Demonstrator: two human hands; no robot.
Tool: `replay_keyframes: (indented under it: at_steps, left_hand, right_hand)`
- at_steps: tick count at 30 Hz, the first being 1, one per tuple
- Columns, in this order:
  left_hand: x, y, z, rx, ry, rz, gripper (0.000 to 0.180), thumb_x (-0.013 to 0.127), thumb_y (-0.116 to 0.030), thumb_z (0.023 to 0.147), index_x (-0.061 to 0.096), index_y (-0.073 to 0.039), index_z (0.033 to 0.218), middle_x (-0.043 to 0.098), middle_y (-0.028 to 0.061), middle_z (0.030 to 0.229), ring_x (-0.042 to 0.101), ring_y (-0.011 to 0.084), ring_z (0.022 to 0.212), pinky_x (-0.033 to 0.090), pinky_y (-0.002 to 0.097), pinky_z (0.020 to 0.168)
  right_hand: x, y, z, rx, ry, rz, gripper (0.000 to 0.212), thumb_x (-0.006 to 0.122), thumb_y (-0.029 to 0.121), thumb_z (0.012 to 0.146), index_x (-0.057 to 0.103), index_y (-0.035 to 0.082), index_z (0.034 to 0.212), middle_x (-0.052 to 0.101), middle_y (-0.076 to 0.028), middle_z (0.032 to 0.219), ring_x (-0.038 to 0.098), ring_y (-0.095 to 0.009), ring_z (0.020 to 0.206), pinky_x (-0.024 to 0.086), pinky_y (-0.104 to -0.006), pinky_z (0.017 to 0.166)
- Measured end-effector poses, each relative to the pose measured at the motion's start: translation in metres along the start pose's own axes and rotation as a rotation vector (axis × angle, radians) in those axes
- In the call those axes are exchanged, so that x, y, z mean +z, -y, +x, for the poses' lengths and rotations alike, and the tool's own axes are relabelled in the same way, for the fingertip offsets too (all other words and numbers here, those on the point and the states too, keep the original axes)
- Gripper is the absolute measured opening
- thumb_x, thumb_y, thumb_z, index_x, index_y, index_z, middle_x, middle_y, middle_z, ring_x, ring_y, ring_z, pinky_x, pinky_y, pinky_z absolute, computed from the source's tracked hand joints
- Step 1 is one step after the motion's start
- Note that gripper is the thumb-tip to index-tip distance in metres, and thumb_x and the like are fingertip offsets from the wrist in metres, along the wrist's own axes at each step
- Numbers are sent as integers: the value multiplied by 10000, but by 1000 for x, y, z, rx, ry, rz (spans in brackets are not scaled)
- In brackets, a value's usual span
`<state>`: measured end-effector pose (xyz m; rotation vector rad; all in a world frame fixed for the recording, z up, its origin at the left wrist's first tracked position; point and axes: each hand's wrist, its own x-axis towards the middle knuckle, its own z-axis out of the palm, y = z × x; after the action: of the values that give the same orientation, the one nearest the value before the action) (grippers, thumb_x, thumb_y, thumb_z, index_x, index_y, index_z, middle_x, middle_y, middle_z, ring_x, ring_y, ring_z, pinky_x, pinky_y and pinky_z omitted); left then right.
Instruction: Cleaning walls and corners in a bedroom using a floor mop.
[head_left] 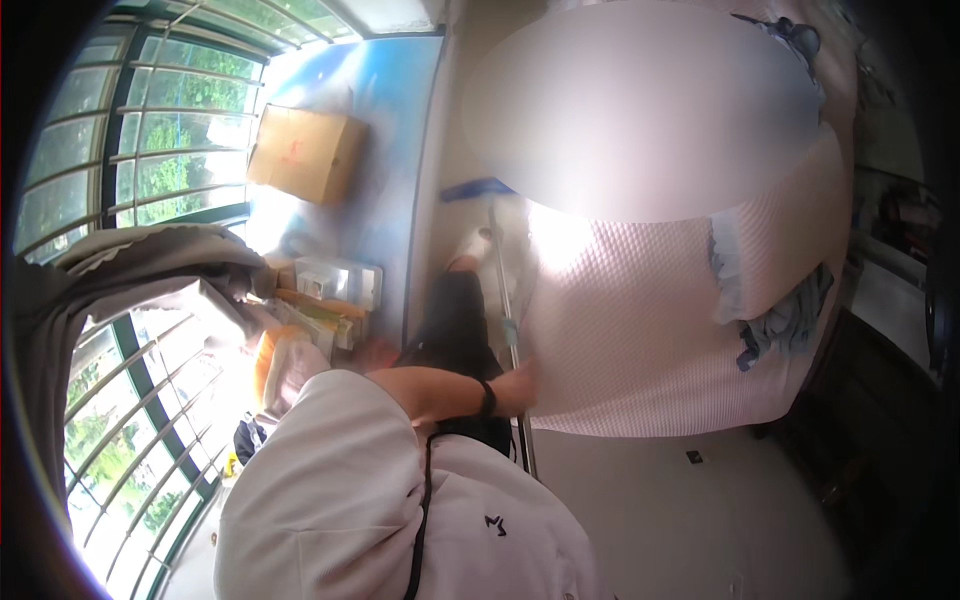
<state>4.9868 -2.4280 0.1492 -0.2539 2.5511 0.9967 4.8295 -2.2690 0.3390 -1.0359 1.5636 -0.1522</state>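
Note:
My left hand [518, 388], with a black band at the wrist, is closed round the long thin pole [502, 270] of a floor-cleaning tool. The pole slants up the narrow floor strip beside the bed. Near its far end lies a flat blue head [478, 188]; whether it is a broom or a mop I cannot tell. A pale blue-green part [511, 332] sits on the pole beyond my hand. My right hand does not show. My dark-clad leg [452, 310] and foot are left of the pole.
A bed with a pale pink quilted cover [640, 330] fills the right side; crumpled grey-blue cloth [790, 325] lies on it. On the blue-topped ledge at left stand a cardboard box [308, 152] and a clear container [350, 282]. Barred windows and a grey curtain [150, 262] are beyond.

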Motion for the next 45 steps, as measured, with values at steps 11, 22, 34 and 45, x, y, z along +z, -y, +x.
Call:
replay_keyframes:
  at_steps: [11, 22, 34, 45]
  left_hand:
    - [-97, 31, -21, -8, -88, 63, 205, 630, -250, 816, 685, -141, 981, 669, 62, 1040, 524, 280, 1234, 129, 549, 1192]
    - [-79, 172, -6, -244, -315, -71, 204, 601, -163, 811, 682, -109, 990, 651, 86, 1095, 385, 309, 1383, 144, 559, 1188]
    - [-4, -38, -4, -35, -66, -211, 267, 667, -253, 773, 695, -80, 974, 656, 106, 1024, 465, 314, 1288, 178, 618, 1150]
    - [34, -124, -6, -28, -111, -131, 204, 656, -248, 764, 713, -117, 909, 687, 66, 941, 511, 306, 1252, 135, 602, 1172]
  right_hand:
    - [-29, 91, -19, 319, 61, -47, 734, 626, 209, 870, 251, 52, 1482, 662, -269, 977, 674, -441, 872, 537, -465, 739]
    - [-16, 138, 139, 285, 56, -212, 683, 542, 130, 894, 214, 17, 1482, 630, -289, 823, 655, -442, 763, 515, -499, 687]
    - [-43, 63, -56, 382, 323, -404, 742, 571, 160, 859, 174, 7, 1467, 644, -301, 807, 633, -500, 758, 501, -566, 700]
    - [-26, 3, -144, 336, 243, -311, 724, 595, 193, 843, 252, 44, 1463, 642, -307, 864, 626, -496, 806, 505, -550, 712]
